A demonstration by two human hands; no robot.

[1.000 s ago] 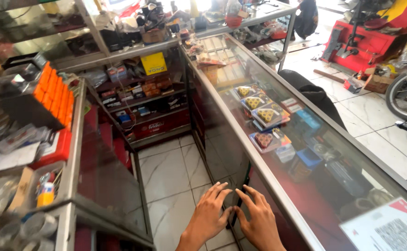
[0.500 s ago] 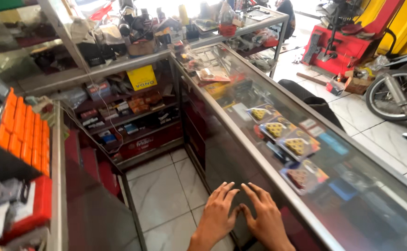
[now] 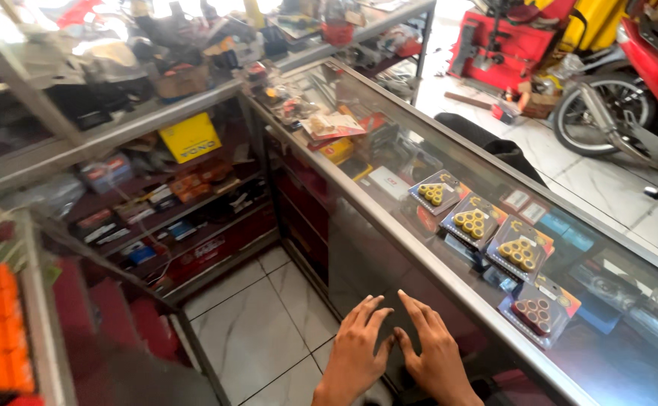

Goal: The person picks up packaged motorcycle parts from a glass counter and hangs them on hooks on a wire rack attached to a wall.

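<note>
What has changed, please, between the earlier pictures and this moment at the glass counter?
Mostly the view: the head camera swung right, so the orange boxes slid to the left edge. The left hand and right hand stay side by side, flat against the dark sliding panel of the display counter. Nothing was taken or released; the roller packs stayed put.

We saw yellow box (image 3: 189, 137) on back shelf (image 3: 111, 135). Noted three blister packs of yellow rollers (image 3: 473, 222) in row, pack of dark rollers (image 3: 537, 312) beside. Spotted red toolbox (image 3: 503, 46) and motorcycle wheel (image 3: 601, 120) on tiled floor (image 3: 257, 331).
</note>
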